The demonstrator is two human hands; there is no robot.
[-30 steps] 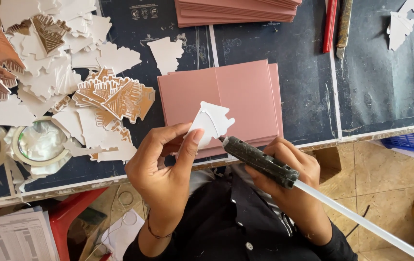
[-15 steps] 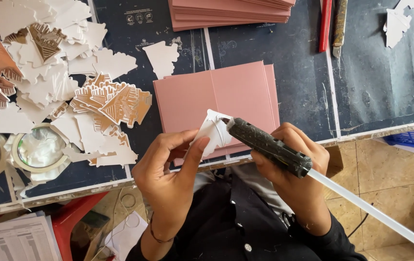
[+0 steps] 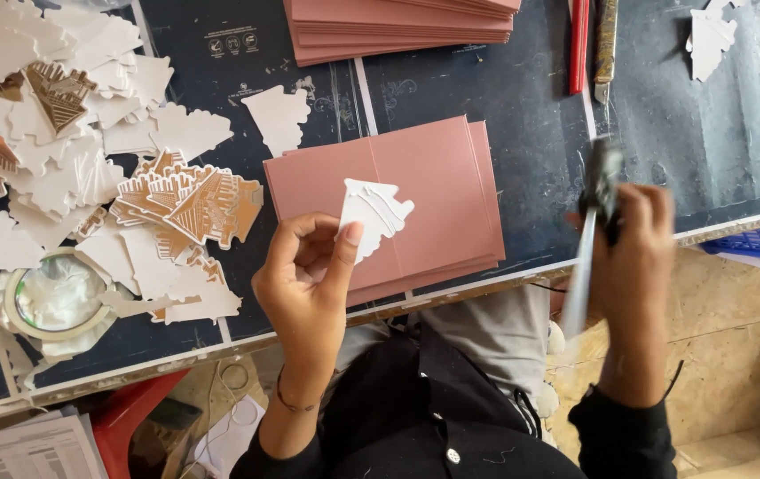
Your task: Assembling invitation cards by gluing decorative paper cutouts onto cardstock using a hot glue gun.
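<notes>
The glue gun [image 3: 600, 191] has just swung off the white cutout [image 3: 374, 215]: half a second ago its nozzle lay against the piece, and now the right hand [image 3: 633, 257] has carried it out to the side, blurred with motion, nozzle up and the clear glue stick trailing down toward the person's lap. Shiny lines of glue now show across the face of the cutout, so the gluing of this piece looks finished for the moment. The right hand is closed around the gun's dark body, fingers wrapped tight. The left hand [image 3: 309, 284] is half closed, pinching the lower left edge of the cutout between thumb and fingers and holding it glue side up, just above the pink cards [image 3: 451, 191] that lie on the desk [image 3: 522, 124] near its front edge. To the left, further along the desk, sits a roll of clear tape [image 3: 56, 297] and a heap of more cutouts [image 3: 87, 151], some white, some showing a gold and copper pattern. At the far edge lies a second stack of pink cards [image 3: 397, 27], and a red tool [image 3: 579, 44] beside it.
</notes>
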